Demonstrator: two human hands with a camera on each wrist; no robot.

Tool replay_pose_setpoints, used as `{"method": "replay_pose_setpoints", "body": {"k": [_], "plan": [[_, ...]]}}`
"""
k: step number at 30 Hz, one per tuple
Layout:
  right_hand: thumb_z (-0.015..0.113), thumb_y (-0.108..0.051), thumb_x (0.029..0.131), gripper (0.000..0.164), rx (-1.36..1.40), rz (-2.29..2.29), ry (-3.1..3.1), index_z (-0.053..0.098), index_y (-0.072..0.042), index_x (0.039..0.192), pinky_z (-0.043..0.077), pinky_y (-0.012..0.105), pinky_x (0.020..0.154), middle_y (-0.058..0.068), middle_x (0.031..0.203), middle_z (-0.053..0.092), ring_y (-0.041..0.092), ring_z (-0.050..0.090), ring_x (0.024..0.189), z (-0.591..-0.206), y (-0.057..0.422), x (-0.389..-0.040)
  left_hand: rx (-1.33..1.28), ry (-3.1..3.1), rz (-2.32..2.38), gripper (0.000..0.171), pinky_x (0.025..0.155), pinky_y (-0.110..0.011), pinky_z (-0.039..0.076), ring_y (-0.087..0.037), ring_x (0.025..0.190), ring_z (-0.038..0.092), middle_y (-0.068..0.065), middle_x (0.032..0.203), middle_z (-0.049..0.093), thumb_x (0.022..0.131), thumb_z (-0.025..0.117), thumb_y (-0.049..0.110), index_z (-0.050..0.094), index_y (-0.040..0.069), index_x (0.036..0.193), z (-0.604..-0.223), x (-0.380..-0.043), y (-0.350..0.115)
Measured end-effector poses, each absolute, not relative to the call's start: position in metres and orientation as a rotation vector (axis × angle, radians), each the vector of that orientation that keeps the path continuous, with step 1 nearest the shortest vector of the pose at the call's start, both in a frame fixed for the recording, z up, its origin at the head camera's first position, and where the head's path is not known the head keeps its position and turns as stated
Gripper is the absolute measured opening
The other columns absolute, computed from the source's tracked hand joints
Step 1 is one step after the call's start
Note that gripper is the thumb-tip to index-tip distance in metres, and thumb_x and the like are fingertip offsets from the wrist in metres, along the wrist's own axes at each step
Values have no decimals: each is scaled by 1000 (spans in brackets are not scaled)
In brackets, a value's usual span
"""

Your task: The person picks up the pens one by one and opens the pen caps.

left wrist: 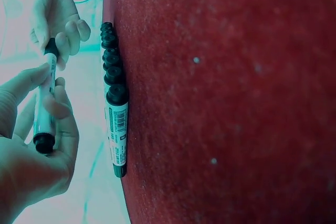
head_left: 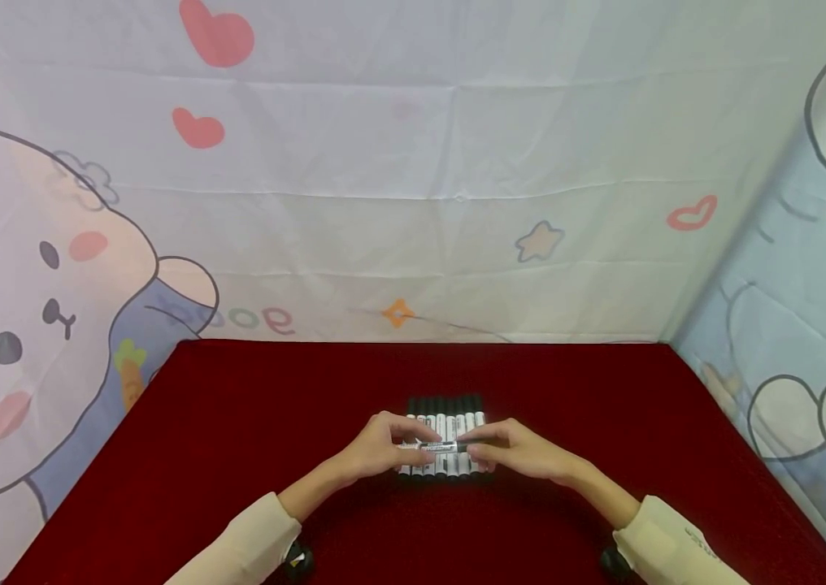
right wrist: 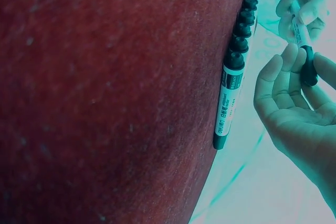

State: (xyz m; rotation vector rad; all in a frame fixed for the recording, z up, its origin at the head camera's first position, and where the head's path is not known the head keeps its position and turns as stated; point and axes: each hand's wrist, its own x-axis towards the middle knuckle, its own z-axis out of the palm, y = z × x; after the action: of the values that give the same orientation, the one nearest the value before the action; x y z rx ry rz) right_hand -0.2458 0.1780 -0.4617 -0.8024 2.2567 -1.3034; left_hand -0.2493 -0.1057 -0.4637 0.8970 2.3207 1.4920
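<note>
Two sleeves (head_left: 245, 540) near — left hand (head_left: 376, 447) pinches one marker (head_left: 440, 447) mid-barrel, right hand (head_left: 519, 449) its black end — roughly eight row markers (head_left: 453, 466) below.

Your left forearm (head_left: 314, 487) and right forearm (head_left: 606, 494) reach forward and slant inward. Your left hand (head_left: 391, 445) and right hand (head_left: 519, 449) face each other at nearly the same height, close together, fingertips pointing inward. Each pinches between thumb and fingers; the right wrist view shows your right hand's other fingers loosely bent.
</note>
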Motion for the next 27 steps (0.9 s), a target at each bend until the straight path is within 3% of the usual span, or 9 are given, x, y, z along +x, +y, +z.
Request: {"method": "replay_pose_setpoints", "body": {"k": [4, 8, 15, 20, 24, 27], "plan": [[57, -24, 106, 37, -808, -1297, 2266, 65, -3, 135, 56, 29, 79, 13, 97, 69, 14, 62, 86, -463, 179, -246, 900, 2316, 1508, 25, 84, -21, 54, -6, 96, 67, -9, 113, 77, 91, 78, 17, 77, 8, 114, -464, -248, -106], [57, -24, 106, 37, -808, -1304, 2256, 64, -4, 136, 56, 28, 79, 12, 97, 68, 15, 61, 86, -462, 178, -245, 885, 2323, 1514, 26, 94, -26, 55, -13, 108, 69, -7, 117, 76, 92, 77, 19, 77, 9, 116, -464, -248, -106], [57, -24, 106, 36, -806, -1294, 2267, 64, -6, 136, 53, 28, 75, 6, 89, 65, 13, 59, 81, -463, 178, -245, 879, 2311, 1530, 28, 107, -48, 50, -23, 120, 66, -6, 121, 75, 94, 75, 19, 75, 8, 120, -465, -248, -104], [56, -25, 106, 35, -827, -1264, 2287, 65, -7, 135, 46, 23, 65, 3, 79, 58, 11, 52, 72, -464, 176, -246, 895, 2312, 1528, 29, 102, -40, 53, -20, 116, 67, -8, 121, 75, 94, 75, 19, 74, 7, 121, -465, -248, -101], [53, -25, 108, 34, -888, -1249, 2292, 64, -7, 135, 43, 21, 61, 1, 73, 53, 7, 47, 65, -465, 173, -247, 917, 2362, 1505, 28, 84, -24, 55, -11, 99, 67, -8, 116, 77, 92, 77, 20, 76, 9, 118, -466, -248, -98], [51, -24, 108, 34, -929, -1252, 2281, 64, -6, 134, 43, 20, 60, -3, 70, 49, 4, 44, 62, -466, 171, -246, 948, 2390, 1484, 27, 71, -19, 50, -6, 85, 60, -8, 112, 78, 90, 79, 22, 77, 10, 115, -467, -248, -96]]}}
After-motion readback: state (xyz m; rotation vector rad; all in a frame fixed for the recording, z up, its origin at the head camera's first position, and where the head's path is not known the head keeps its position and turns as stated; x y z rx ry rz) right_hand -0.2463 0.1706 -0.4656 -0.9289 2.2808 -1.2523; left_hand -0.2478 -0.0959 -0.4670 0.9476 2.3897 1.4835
